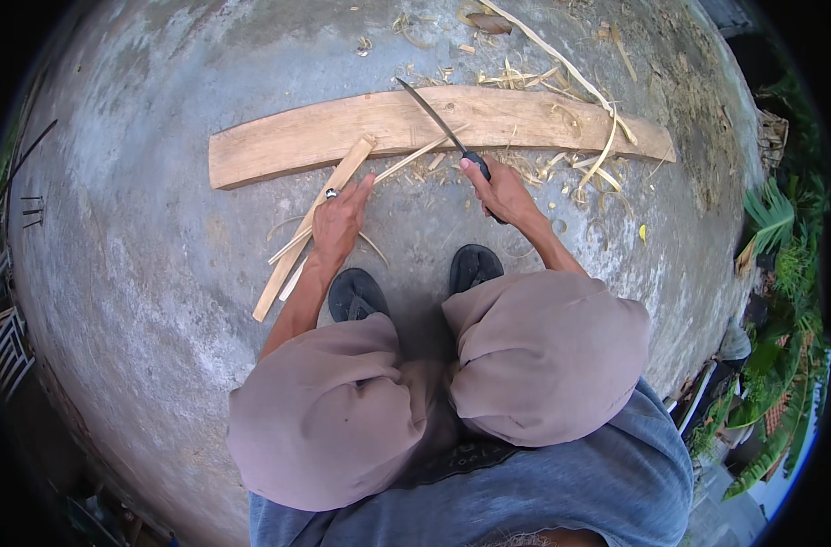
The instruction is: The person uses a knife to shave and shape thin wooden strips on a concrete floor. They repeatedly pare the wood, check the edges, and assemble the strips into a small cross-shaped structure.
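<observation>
Where 1 wooden slat (352,162) overlaps the plank's (502,118) near edge, the left hand (340,221) grasps a thin strip (409,161) reaching onto that plank; the right hand (504,190) grips a black-handled knife (448,133); shavings (516,77) suggest whittling is partway done, strip-thinning seemingly left.

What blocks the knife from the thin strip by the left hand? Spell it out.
Nothing visible. The knife in the right hand crosses the thin strip in this view, beyond the left hand. The plank lies beneath; whether blade and strip touch, I can't tell.
</observation>
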The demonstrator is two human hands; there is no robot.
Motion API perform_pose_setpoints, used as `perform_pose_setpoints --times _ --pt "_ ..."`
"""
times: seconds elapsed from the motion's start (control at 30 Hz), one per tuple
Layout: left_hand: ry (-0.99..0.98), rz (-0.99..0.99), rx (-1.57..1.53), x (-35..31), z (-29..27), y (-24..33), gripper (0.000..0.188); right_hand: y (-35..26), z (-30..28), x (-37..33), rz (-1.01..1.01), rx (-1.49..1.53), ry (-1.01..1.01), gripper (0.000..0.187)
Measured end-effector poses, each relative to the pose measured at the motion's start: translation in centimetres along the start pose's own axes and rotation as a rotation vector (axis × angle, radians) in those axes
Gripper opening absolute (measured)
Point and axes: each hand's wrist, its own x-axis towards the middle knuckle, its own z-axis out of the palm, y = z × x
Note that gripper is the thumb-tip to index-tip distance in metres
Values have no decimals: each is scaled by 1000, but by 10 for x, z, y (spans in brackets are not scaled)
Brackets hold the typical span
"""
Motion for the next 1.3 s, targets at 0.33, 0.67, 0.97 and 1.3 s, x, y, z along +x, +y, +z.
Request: perform_pose_setpoints --times 0.33,0.67,0.97,1.3 --pt "-25 -11 13 -1 -4 3 44 -20 13 -30 -703 235 505 38" --pt "-50 -31 55 -7 8 5 44 33 21 11 -12 253 10 59" --pt "-25 -12 50 -4 8 3 43 24 25 3 -463 47 384 53" --pt "-9 2 46 0 2 5 46 -1 9 -2 -258 284 153 53"
